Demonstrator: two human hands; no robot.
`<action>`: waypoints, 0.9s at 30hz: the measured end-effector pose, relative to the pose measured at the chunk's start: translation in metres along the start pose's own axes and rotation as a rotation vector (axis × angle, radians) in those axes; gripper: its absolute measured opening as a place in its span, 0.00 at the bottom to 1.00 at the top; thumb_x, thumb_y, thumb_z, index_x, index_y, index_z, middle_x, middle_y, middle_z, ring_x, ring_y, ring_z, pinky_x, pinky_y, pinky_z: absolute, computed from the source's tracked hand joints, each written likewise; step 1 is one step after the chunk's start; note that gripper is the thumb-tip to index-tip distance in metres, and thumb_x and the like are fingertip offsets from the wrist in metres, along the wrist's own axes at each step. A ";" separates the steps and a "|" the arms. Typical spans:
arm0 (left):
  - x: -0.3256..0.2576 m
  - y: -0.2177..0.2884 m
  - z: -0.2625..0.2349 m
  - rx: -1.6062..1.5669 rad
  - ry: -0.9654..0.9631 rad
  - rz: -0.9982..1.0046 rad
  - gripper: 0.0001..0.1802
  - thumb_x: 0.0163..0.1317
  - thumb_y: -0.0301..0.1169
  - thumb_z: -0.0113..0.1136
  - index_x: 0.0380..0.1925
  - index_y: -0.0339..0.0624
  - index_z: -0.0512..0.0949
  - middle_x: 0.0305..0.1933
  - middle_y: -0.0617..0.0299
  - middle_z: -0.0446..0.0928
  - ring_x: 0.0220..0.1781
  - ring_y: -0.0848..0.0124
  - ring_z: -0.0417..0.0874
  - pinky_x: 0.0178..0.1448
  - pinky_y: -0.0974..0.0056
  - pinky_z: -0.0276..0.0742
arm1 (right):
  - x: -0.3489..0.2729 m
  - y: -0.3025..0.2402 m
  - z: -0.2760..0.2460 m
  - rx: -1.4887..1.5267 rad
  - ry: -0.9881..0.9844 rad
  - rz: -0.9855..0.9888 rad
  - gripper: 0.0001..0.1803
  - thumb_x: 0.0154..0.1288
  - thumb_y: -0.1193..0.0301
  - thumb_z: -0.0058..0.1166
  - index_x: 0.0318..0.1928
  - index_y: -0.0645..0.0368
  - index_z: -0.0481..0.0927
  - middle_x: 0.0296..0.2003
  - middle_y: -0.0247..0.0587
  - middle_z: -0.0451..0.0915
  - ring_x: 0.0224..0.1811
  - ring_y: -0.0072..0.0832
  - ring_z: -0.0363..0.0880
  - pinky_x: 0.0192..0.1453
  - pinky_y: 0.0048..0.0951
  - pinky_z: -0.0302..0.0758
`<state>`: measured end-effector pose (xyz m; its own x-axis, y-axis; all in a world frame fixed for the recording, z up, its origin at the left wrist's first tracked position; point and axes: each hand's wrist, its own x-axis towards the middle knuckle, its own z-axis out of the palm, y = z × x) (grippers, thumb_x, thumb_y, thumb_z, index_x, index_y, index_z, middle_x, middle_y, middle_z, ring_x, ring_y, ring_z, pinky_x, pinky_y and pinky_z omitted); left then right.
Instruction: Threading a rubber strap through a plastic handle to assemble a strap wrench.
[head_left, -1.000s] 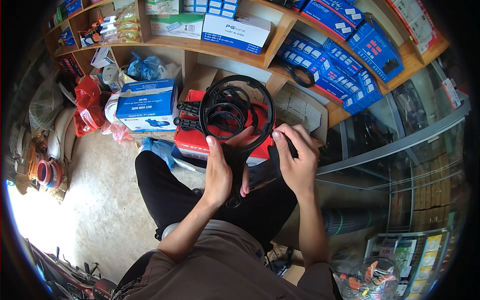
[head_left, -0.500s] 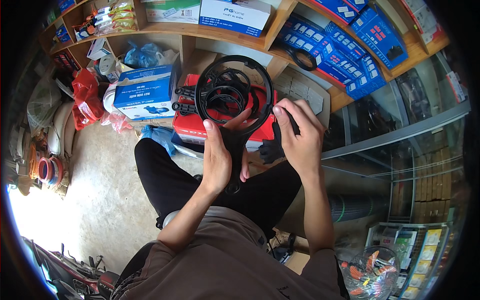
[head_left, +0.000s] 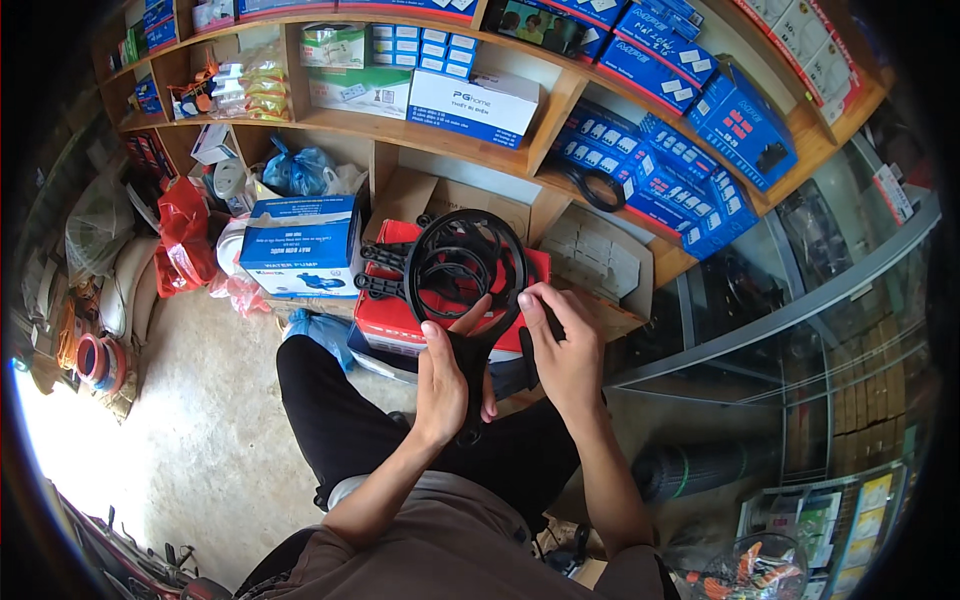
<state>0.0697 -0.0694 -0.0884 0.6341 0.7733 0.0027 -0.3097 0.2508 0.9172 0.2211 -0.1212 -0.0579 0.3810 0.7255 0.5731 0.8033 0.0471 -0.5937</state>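
Observation:
A black plastic ring wrench (head_left: 472,352), a wide ring on a flat handle, is tilted up in front of me. My left hand (head_left: 440,390) is closed round its neck and handle, with the thumb on the near side. My right hand (head_left: 567,355) pinches the right edge of the ring between thumb and fingers. Behind the ring, a red box (head_left: 385,318) bears several more black wrenches (head_left: 378,285), partly seen through the ring. Something black hangs just below my right fingers; its kind cannot be made out.
Left of the red box stands a blue and white pump box (head_left: 300,245). Wooden shelves (head_left: 345,112) with boxed goods run across the back, and another black ring (head_left: 600,190) hangs there. At the right is a glass showcase (head_left: 720,365). A blue bag (head_left: 318,335) lies by my knee.
The view has tilted up, showing more shelf. Both hands and the wrench sit lower in the picture, and my right hand has come a little further left, still at the ring's edge.

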 end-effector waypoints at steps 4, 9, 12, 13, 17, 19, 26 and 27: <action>0.004 -0.006 -0.001 -0.145 0.032 0.062 0.45 0.83 0.62 0.31 0.76 0.28 0.63 0.27 0.54 0.85 0.12 0.73 0.75 0.19 0.68 0.74 | -0.004 0.001 -0.006 0.238 -0.028 0.205 0.09 0.74 0.70 0.65 0.47 0.64 0.84 0.40 0.44 0.86 0.43 0.29 0.85 0.49 0.31 0.79; 0.011 0.008 -0.006 -0.223 0.149 -0.043 0.32 0.73 0.36 0.68 0.70 0.30 0.69 0.31 0.58 0.85 0.14 0.76 0.75 0.20 0.69 0.73 | -0.020 -0.014 -0.011 0.295 -0.134 0.132 0.11 0.73 0.72 0.66 0.51 0.63 0.84 0.46 0.45 0.87 0.49 0.35 0.87 0.56 0.35 0.80; 0.010 0.010 -0.011 -0.194 0.084 -0.040 0.27 0.68 0.32 0.74 0.59 0.33 0.71 0.29 0.65 0.80 0.18 0.78 0.78 0.20 0.71 0.72 | -0.022 -0.021 -0.015 0.138 -0.172 -0.040 0.12 0.71 0.74 0.66 0.52 0.63 0.84 0.46 0.45 0.87 0.48 0.41 0.86 0.55 0.38 0.80; 0.010 0.011 -0.012 -0.194 0.087 -0.039 0.27 0.68 0.32 0.74 0.59 0.33 0.71 0.29 0.65 0.80 0.18 0.78 0.78 0.20 0.71 0.72 | -0.023 -0.020 -0.016 0.091 -0.169 -0.119 0.12 0.70 0.75 0.67 0.52 0.62 0.84 0.45 0.44 0.87 0.47 0.41 0.86 0.53 0.38 0.80; 0.009 0.011 -0.011 -0.139 0.014 -0.063 0.28 0.69 0.33 0.74 0.61 0.34 0.69 0.34 0.63 0.83 0.26 0.79 0.83 0.19 0.74 0.72 | -0.025 -0.015 -0.021 -0.040 -0.170 -0.258 0.12 0.67 0.78 0.67 0.50 0.61 0.84 0.45 0.42 0.87 0.44 0.40 0.85 0.51 0.38 0.80; 0.009 0.009 -0.011 -0.155 -0.035 -0.028 0.27 0.69 0.31 0.73 0.60 0.34 0.69 0.37 0.63 0.84 0.29 0.79 0.84 0.19 0.74 0.72 | -0.026 -0.014 -0.024 0.015 -0.180 -0.227 0.11 0.66 0.79 0.68 0.48 0.61 0.84 0.45 0.41 0.87 0.45 0.40 0.85 0.51 0.38 0.80; 0.005 0.011 -0.007 -0.128 -0.054 -0.004 0.22 0.70 0.28 0.71 0.57 0.38 0.69 0.40 0.63 0.83 0.33 0.79 0.83 0.24 0.73 0.77 | -0.042 -0.002 -0.017 0.373 -0.135 0.199 0.14 0.70 0.70 0.70 0.51 0.63 0.86 0.45 0.43 0.88 0.44 0.30 0.88 0.51 0.32 0.81; 0.005 0.010 -0.005 -0.116 -0.075 0.067 0.22 0.70 0.27 0.70 0.57 0.40 0.69 0.42 0.63 0.82 0.36 0.79 0.83 0.28 0.72 0.79 | -0.044 -0.003 -0.018 0.375 -0.135 0.201 0.14 0.70 0.70 0.70 0.51 0.63 0.86 0.45 0.43 0.88 0.44 0.30 0.88 0.51 0.32 0.81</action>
<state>0.0663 -0.0597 -0.0811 0.6587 0.7462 0.0963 -0.4302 0.2685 0.8619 0.2107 -0.1654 -0.0711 0.4289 0.8279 0.3614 0.4888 0.1237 -0.8636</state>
